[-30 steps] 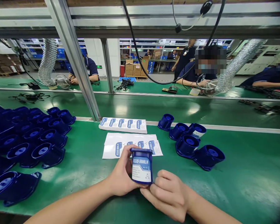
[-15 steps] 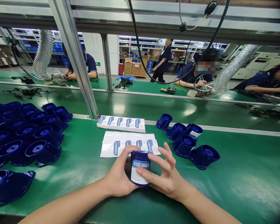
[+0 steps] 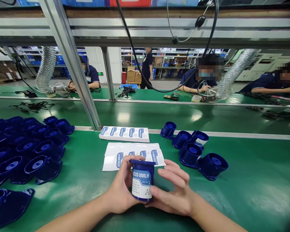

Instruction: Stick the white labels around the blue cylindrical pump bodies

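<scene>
A dark blue plastic housing (image 3: 142,166), round with a flange on its upper side, is held up over the green bench. Its white-and-blue label (image 3: 141,185) reads DC52Q-5000L/H and faces me. My left hand (image 3: 122,190) wraps around the housing's left side, fingers over the top flange and thumb low. On the right, my right hand (image 3: 175,190) touches the label's lower right edge with a digit, while its upper fingers stretch out apart from the housing. Behind the hands lie a loose label sheet (image 3: 111,161) and a stack of label sheets (image 3: 124,139).
Many blue housings (image 3: 42,167) crowd the bench's left side. Several more (image 3: 212,164), at least one labelled, stand at right. A metal post (image 3: 70,61) rises behind the labels, and black cables (image 3: 130,42) hang overhead. Co-workers (image 3: 199,75) sit across the line; another person (image 3: 147,67) walks behind.
The housing has tilted and turned in my left hand, so its flange and more of the label show. My right hand has shifted from the label's middle to its right edge. The view has tipped upward.
</scene>
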A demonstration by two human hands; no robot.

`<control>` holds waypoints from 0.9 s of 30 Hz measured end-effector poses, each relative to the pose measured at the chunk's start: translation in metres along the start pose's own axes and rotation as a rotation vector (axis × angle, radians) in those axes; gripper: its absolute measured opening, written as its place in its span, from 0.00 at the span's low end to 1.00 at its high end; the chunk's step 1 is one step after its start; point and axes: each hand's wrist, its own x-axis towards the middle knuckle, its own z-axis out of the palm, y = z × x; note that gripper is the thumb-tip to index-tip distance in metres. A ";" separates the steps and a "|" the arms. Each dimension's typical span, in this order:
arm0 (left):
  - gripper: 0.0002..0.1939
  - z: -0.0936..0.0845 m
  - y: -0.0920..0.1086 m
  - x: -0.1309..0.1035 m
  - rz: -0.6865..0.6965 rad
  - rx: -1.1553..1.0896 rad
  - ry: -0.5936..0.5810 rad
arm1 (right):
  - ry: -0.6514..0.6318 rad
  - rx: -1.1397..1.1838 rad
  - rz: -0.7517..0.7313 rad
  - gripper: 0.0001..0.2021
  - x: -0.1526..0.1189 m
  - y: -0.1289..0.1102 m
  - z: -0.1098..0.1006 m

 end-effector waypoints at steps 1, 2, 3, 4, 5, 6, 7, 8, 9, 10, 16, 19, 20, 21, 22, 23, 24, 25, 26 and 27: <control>0.50 0.000 -0.002 -0.001 0.009 -0.002 -0.012 | -0.010 -0.023 0.042 0.28 0.001 0.001 -0.001; 0.50 0.000 -0.004 -0.002 0.018 -0.001 -0.022 | -0.029 -0.041 0.067 0.30 0.002 0.001 -0.002; 0.50 -0.001 -0.006 -0.003 0.032 0.005 -0.028 | -0.049 -0.048 0.082 0.31 0.003 0.001 -0.002; 0.50 -0.002 -0.007 -0.003 0.048 0.017 -0.030 | -0.068 -0.045 0.092 0.31 0.005 0.001 -0.003; 0.49 -0.002 -0.009 -0.003 0.063 0.036 -0.026 | -0.087 -0.037 0.096 0.29 0.006 0.000 -0.003; 0.49 -0.003 -0.010 -0.003 0.074 0.055 -0.020 | -0.106 -0.029 0.096 0.26 0.007 -0.001 -0.003; 0.48 -0.003 -0.010 -0.003 0.076 0.068 -0.013 | -0.121 -0.024 0.089 0.24 0.007 -0.002 -0.003; 0.48 -0.004 -0.010 -0.003 0.067 0.069 -0.009 | -0.131 -0.021 0.073 0.22 0.007 -0.004 -0.003; 0.47 -0.004 -0.010 -0.002 0.051 0.058 -0.010 | -0.135 -0.020 0.047 0.21 0.007 -0.006 -0.003; 0.47 -0.004 -0.009 -0.001 0.028 0.038 -0.013 | -0.134 -0.019 0.016 0.19 0.007 -0.008 -0.003; 0.46 -0.002 -0.004 0.001 -0.035 -0.011 -0.008 | -0.074 -0.036 -0.141 0.16 0.008 -0.010 -0.002; 0.46 -0.001 -0.006 0.000 -0.023 0.026 -0.010 | -0.062 0.022 -0.098 0.20 0.007 -0.005 -0.002; 0.46 -0.001 -0.006 -0.001 -0.003 0.052 -0.010 | -0.072 0.038 -0.037 0.21 0.006 -0.004 -0.002; 0.46 -0.001 -0.007 -0.002 0.020 0.083 -0.008 | -0.091 0.047 0.024 0.21 0.005 -0.003 -0.002; 0.45 -0.001 -0.008 -0.002 0.041 0.107 -0.004 | -0.113 0.051 0.068 0.22 0.005 -0.002 -0.002; 0.45 -0.002 -0.008 -0.002 0.053 0.122 -0.005 | -0.137 0.049 0.080 0.22 0.004 -0.002 -0.002; 0.45 -0.002 -0.007 -0.002 0.056 0.124 -0.007 | -0.158 0.046 0.061 0.23 0.004 -0.002 -0.002; 0.45 -0.002 -0.006 -0.002 0.052 0.113 -0.012 | -0.167 0.048 0.021 0.24 0.003 -0.003 -0.002; 0.45 -0.002 -0.006 -0.002 0.043 0.094 -0.017 | -0.163 0.054 -0.014 0.25 0.003 -0.004 -0.002; 0.45 -0.002 -0.005 -0.001 0.032 0.075 -0.023 | -0.150 0.058 -0.033 0.25 0.003 -0.004 -0.001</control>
